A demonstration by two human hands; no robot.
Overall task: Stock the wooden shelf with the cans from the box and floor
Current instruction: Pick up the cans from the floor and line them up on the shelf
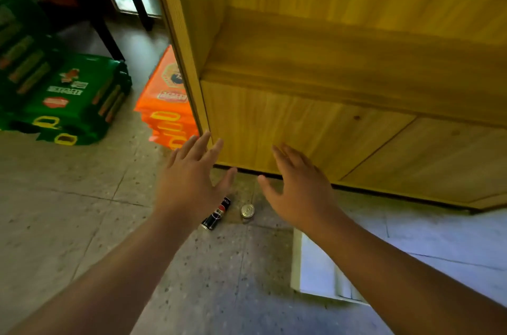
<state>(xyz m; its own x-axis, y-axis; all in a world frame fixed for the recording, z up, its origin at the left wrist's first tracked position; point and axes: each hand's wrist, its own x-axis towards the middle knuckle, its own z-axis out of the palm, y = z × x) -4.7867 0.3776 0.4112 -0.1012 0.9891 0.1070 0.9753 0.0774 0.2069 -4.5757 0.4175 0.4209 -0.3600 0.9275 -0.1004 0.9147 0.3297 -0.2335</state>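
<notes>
On speckled floor (pixel 82 211) by wooden shelf (pixel 315 129), two cans (pixel 216 215), both hands (pixel 192 178) spread, holding nothing

A black can (pixel 216 214) lay on its side on the floor at lower centre, partly hidden behind my hand. Just to its right a second can (pixel 247 210) stood upright, its silver top facing me. The wooden shelf (pixel 315 65) filled the upper right, its board bare.
</notes>
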